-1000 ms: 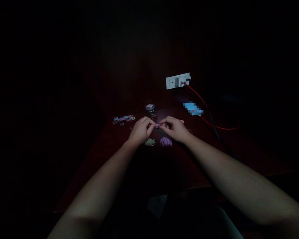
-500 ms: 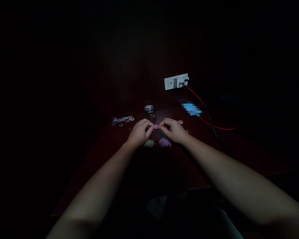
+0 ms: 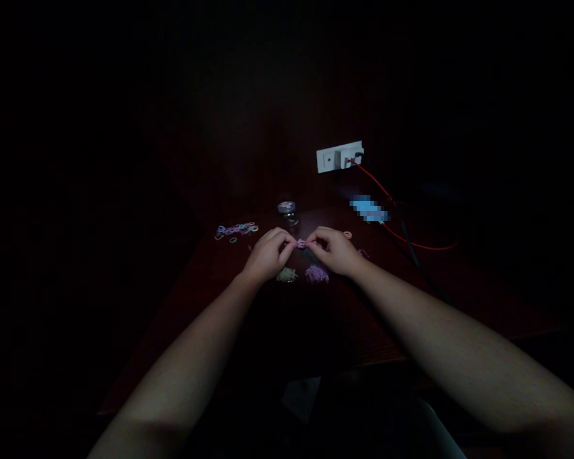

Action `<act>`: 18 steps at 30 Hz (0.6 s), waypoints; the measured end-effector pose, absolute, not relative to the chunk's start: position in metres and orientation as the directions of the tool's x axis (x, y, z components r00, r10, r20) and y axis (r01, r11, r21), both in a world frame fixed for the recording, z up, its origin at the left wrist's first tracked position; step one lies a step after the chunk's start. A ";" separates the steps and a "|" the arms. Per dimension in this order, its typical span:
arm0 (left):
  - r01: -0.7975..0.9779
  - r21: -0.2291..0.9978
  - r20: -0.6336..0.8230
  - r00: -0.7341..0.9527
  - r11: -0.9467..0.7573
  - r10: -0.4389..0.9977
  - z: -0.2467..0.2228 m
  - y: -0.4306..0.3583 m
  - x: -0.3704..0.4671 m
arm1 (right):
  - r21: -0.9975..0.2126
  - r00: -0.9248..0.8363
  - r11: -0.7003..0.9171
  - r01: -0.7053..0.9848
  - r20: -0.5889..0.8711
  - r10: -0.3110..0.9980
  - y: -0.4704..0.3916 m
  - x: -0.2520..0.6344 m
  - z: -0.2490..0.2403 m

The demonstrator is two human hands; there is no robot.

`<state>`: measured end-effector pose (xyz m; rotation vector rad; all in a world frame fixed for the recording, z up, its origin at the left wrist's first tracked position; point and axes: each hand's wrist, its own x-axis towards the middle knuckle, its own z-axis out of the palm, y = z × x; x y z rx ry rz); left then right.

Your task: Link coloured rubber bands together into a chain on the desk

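Observation:
A small pink bundle [image 3: 301, 243] is pinched from both sides over the dark red table [image 3: 210, 280]; its details are too small to tell. My left hand [image 3: 269, 250] grips its left end between thumb and forefinger. On its right end, my right hand [image 3: 332, 248] holds it the same way. Just below my hands lie a pile of pale green pieces [image 3: 287, 275] and a pile of purple pieces [image 3: 317, 274]. A clear jar with a lid [image 3: 287, 211] stands behind my left hand.
Colourful small rings and links [image 3: 236, 230] lie at the left. An orange ring [image 3: 347, 235] is beyond my right hand. A pixelated blue object [image 3: 369, 208] lies at the back right, near a red cable [image 3: 411, 244] running from a wall socket [image 3: 339, 157].

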<state>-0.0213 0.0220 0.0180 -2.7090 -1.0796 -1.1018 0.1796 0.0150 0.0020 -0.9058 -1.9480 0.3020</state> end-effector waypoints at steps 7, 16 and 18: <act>0.595 0.231 0.631 0.511 -0.770 0.584 0.017 0.022 -0.021 | -0.540 -0.289 0.694 0.475 0.649 0.703 0.014 0.180 0.003; 0.588 0.230 0.630 0.517 -0.776 0.579 0.018 0.022 -0.022 | -0.546 -0.285 0.687 0.479 0.644 0.710 0.015 0.180 0.003; 0.588 0.227 0.634 0.516 -0.777 0.576 0.018 0.022 -0.022 | -0.544 -0.285 0.688 0.479 0.645 0.709 0.015 0.181 0.003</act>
